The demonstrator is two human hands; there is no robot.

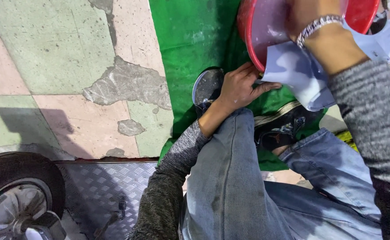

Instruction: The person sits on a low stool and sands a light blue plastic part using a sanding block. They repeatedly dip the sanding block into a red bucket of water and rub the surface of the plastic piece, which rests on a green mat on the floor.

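At far left we see a wheel [13,195] on checkered metal plate [110,186]. Our left hand [241,86] rests on the green cloth [190,40], fingers spread against pale blue paper [292,73]. Our right hand [308,15] reaches into the red basin [248,26] above; its grip we cannot tell.

A: What colour is the basin [253,26] above the left hand [239,89]?

B: Red, with a pale, cloudy inside. The paper [292,73] just right of that hand is light blue-white.

A: And under the hand?

B: A bright green cloth [190,40]. Left of it the floor [48,66] has faded pink and pale green tiles with grey broken patches.

A: The clothes?

B: Speckled grey sleeves [168,186], washed blue jeans [230,178], a black shoe [279,126] with a gold-striped edge. A silver bracelet [317,26] sits at the right hand's wrist.
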